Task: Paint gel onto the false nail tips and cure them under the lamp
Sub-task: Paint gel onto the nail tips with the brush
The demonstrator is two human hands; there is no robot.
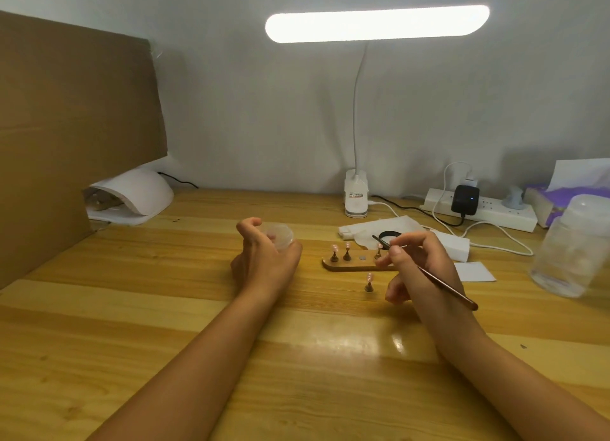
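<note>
Clear gel pot (281, 236) gripped in left hand (264, 259). Brush (442, 287) pinched in right hand (419, 269), bristles near nail tips (347, 245) mounted on wooden holder (350, 268). Loose tip stand (369, 283) set on counter (165, 308), just beside right hand; easily toppled if nudged. Cure lamp (138, 189) seen far left.

The scene is lit brightly by a desk lamp bar (376, 23) at 12 o'clock, blown out to white. Its glare is mirrored on the table (397, 341) toward 5 o'clock. Soft shadows are cast on the wall (528, 156) at 2 o'clock. The plastic tub (567, 249) at 3 o'clock and the jar (280, 234) gripped in the left hand (264, 259) are blurred. Lines are bowed at the edges.
</note>
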